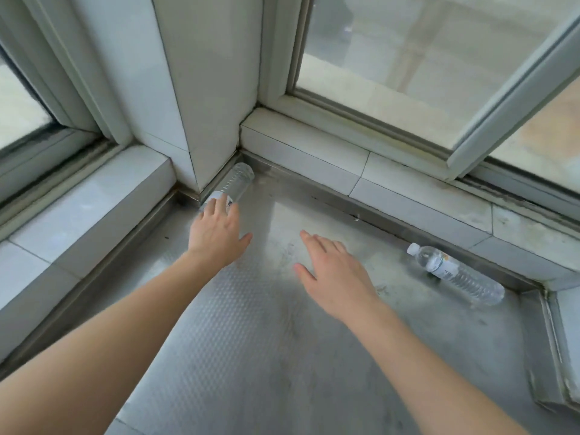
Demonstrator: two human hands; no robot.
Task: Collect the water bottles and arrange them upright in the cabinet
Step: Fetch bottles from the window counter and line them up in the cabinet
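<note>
Two bare forearms, no sleeves; left grip (216, 233), right grip (335, 274) ungloved, no jewellery.

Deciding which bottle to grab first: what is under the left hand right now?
The left hand covers the cap end of a clear bottle lying by the pillar on the metal floor. Its cap is hidden; whether the fingers grip is unclear.

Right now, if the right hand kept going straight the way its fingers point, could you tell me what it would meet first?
Bare metal floor lies ahead of the right hand, then probably the tiled ledge under the window. It points away from the bottle on the right. Depth is uncertain.
</note>
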